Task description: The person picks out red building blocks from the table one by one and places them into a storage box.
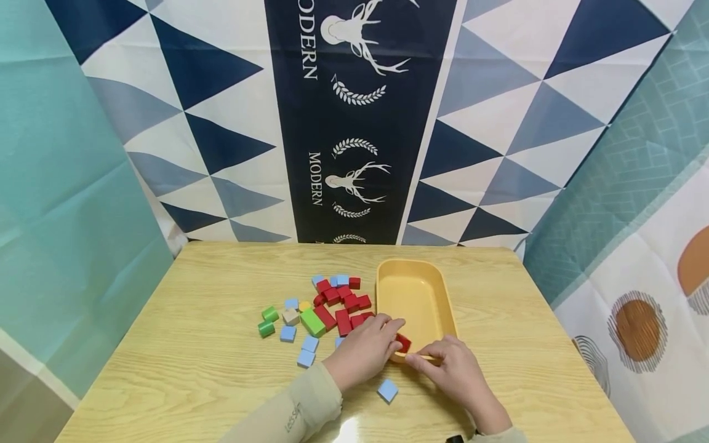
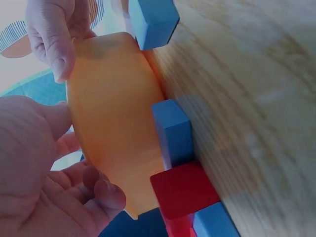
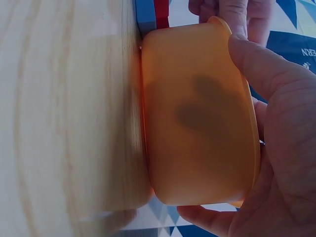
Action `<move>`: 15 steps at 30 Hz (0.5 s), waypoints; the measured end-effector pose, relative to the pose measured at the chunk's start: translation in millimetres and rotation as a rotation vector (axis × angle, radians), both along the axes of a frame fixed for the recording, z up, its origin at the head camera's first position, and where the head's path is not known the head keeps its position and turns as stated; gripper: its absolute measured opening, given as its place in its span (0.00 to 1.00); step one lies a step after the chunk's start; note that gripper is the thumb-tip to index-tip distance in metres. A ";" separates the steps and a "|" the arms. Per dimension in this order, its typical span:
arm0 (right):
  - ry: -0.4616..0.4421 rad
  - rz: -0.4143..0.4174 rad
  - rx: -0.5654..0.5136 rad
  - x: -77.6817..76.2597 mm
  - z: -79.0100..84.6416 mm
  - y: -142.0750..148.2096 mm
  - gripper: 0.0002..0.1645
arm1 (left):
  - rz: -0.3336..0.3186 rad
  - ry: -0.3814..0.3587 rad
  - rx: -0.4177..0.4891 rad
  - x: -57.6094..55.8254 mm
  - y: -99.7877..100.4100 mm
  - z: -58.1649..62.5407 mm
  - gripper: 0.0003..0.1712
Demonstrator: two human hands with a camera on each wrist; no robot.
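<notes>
Red block (image 1: 403, 343) | in the yellow tray (image 1: 412, 295), right by my left hand (image 1: 365, 346) | pinched or loose there, can't tell | my right hand (image 1: 456, 370) pinches the near rim | risk: lifting that rim could tip the tray, sliding the block

One yellow bin (image 1: 416, 286) holds one red block (image 1: 404, 343). Left of the bin lie two green cylinders (image 1: 266, 328), one green block (image 1: 312, 322), one beige block (image 1: 290, 317), one yellow piece (image 1: 304, 306), at least eight blue blocks (image 1: 287, 333) and at least ten red blocks (image 1: 343, 322). Just off its near end lies one blue block (image 1: 388, 391).
</notes>
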State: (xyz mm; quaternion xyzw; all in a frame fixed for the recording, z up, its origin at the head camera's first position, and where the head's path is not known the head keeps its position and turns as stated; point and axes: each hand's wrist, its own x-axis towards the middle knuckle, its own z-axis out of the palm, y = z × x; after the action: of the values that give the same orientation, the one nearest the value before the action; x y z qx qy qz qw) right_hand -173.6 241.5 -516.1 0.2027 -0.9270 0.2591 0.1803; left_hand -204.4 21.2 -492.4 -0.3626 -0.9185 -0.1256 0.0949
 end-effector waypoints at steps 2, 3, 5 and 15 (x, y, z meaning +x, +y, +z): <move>0.000 0.002 -0.002 0.4 -0.2 0.0 0.10 | 0.006 -0.024 0.008 0.9 -1.3 -1.0 0.27; -0.001 0.004 -0.003 0.7 -0.2 -0.3 0.10 | 0.015 -0.034 0.017 1.2 -2.5 -1.9 0.28; -0.003 0.007 -0.007 0.4 -0.3 -1.8 0.10 | 0.056 -0.048 0.040 0.1 -7.0 -3.9 0.30; -0.081 -0.045 -0.003 1.9 3.3 -1.6 0.13 | 0.375 -0.041 0.014 -17.0 -41.7 -19.9 0.33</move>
State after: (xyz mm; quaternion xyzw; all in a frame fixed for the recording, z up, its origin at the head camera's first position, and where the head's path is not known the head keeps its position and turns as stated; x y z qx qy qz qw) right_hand -171.7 239.9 -512.8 0.1709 -0.9374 0.2644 0.1488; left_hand -221.4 -20.5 -512.4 -0.1820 -0.9709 -0.1193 0.1005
